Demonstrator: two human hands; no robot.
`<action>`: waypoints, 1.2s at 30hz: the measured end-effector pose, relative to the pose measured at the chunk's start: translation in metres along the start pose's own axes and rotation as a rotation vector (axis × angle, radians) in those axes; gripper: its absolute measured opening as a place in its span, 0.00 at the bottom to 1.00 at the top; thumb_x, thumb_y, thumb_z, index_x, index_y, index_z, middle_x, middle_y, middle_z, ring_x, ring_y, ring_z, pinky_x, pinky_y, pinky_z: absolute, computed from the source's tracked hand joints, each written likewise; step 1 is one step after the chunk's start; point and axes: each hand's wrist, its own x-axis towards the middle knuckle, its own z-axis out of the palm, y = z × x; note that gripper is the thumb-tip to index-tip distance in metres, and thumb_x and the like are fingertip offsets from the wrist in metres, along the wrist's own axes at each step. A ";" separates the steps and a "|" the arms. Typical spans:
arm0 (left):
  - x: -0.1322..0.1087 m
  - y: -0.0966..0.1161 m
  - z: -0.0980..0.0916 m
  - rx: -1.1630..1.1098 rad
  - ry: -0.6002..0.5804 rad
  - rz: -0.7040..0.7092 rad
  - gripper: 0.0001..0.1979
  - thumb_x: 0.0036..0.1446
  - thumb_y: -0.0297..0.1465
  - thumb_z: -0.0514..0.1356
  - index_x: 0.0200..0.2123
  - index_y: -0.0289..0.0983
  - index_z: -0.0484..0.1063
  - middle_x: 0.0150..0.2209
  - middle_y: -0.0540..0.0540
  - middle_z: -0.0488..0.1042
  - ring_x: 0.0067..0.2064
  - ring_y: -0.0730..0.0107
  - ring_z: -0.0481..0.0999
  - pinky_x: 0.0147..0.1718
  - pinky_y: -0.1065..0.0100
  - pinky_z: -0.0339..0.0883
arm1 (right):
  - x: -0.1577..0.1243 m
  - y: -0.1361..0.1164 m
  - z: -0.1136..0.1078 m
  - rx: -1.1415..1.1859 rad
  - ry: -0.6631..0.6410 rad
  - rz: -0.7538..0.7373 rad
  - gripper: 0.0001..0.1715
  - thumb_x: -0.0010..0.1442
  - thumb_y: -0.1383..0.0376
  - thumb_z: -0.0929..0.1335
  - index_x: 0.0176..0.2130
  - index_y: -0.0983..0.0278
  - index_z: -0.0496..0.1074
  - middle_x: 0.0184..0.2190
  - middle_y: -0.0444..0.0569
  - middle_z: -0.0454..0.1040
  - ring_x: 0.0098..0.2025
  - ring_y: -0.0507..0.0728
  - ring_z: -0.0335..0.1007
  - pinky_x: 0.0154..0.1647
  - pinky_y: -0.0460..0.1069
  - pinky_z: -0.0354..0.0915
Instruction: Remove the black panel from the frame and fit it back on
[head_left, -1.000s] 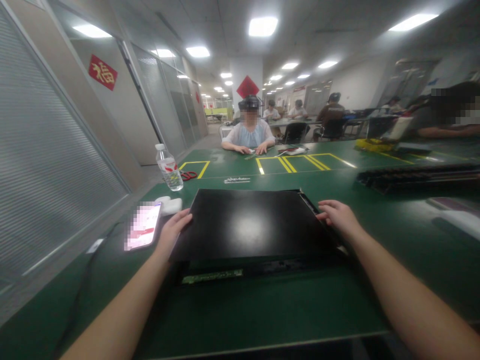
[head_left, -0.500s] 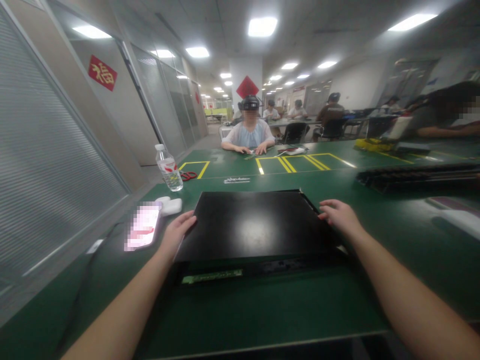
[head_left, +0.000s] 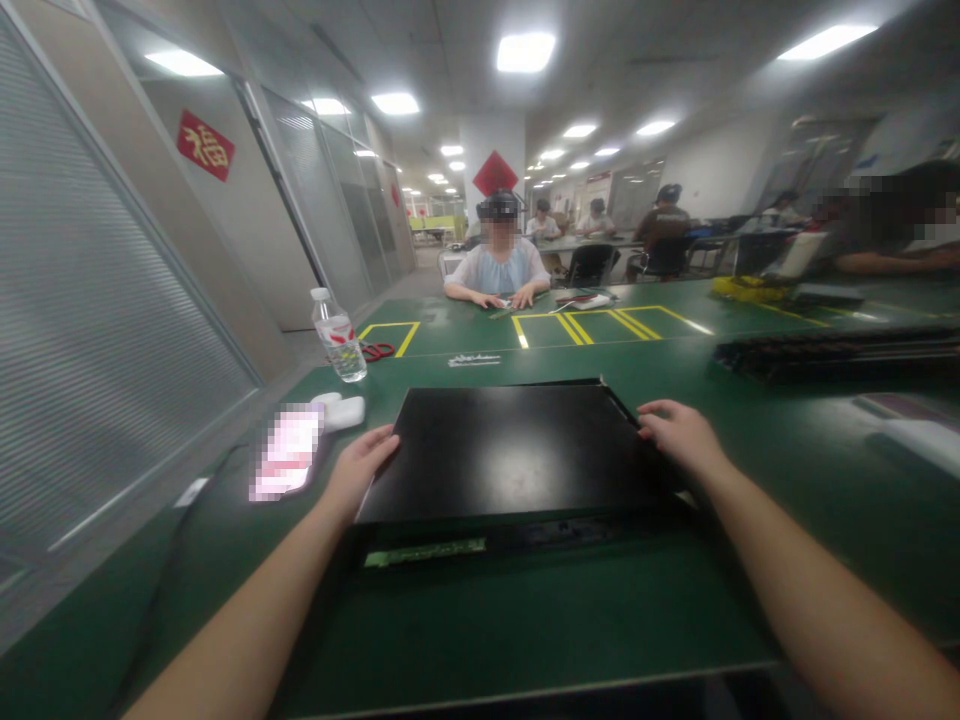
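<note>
1. The black panel (head_left: 510, 450) lies in front of the person, near the middle of the table (head_left: 525, 630), between the two hands, its long axis running left to right.
2. Under it sits a dark frame (head_left: 555, 533), showing along the near side and at the far right corner. A green strip (head_left: 427, 552) shows at the near left.
3. The left hand (head_left: 354, 472) is at the panel's left end, fingertips lapping onto its edge; the panel lies to the right of this grip. The underside is hidden, so I cannot tell whether the grip is clamped.
4. The right hand (head_left: 682, 438) is at the other end, fingers curled, with the panel to its left. I cannot tell whether that grip pinches panel or frame, or merely rests there.
5. Neither hand is plainly nearer: each is at a short side, though the left's contact is clearer.
6. Left of the left hand lie a lit phone (head_left: 289, 452) and a white case (head_left: 346, 411); a bottle (head_left: 339, 338) stands farther off.
</note>
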 end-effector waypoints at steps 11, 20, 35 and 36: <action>-0.008 0.008 0.003 0.018 -0.044 -0.019 0.20 0.41 0.29 0.74 0.41 0.34 0.79 0.36 0.41 0.85 0.42 0.55 0.84 0.42 0.63 0.78 | -0.008 -0.009 -0.003 -0.106 0.029 -0.084 0.12 0.56 0.63 0.68 0.40 0.60 0.80 0.29 0.48 0.81 0.33 0.59 0.76 0.30 0.49 0.61; -0.008 0.006 0.003 0.034 -0.079 0.027 0.28 0.32 0.37 0.78 0.40 0.34 0.79 0.38 0.40 0.85 0.46 0.51 0.83 0.43 0.61 0.77 | -0.010 -0.008 0.000 -0.237 0.055 -0.178 0.13 0.57 0.62 0.68 0.38 0.59 0.82 0.33 0.50 0.81 0.36 0.60 0.74 0.33 0.49 0.62; -0.002 -0.001 -0.002 0.073 -0.108 0.031 0.29 0.37 0.38 0.76 0.44 0.33 0.77 0.42 0.38 0.84 0.44 0.54 0.83 0.44 0.61 0.75 | -0.010 -0.007 0.000 -0.264 0.062 -0.210 0.12 0.56 0.62 0.68 0.36 0.58 0.82 0.33 0.49 0.82 0.36 0.59 0.75 0.33 0.49 0.62; -0.002 -0.002 -0.001 0.074 -0.111 0.031 0.29 0.38 0.38 0.76 0.44 0.33 0.77 0.42 0.38 0.84 0.44 0.54 0.84 0.44 0.60 0.75 | -0.010 -0.007 0.000 -0.262 0.061 -0.209 0.11 0.56 0.62 0.68 0.36 0.58 0.82 0.33 0.50 0.82 0.36 0.60 0.75 0.33 0.49 0.62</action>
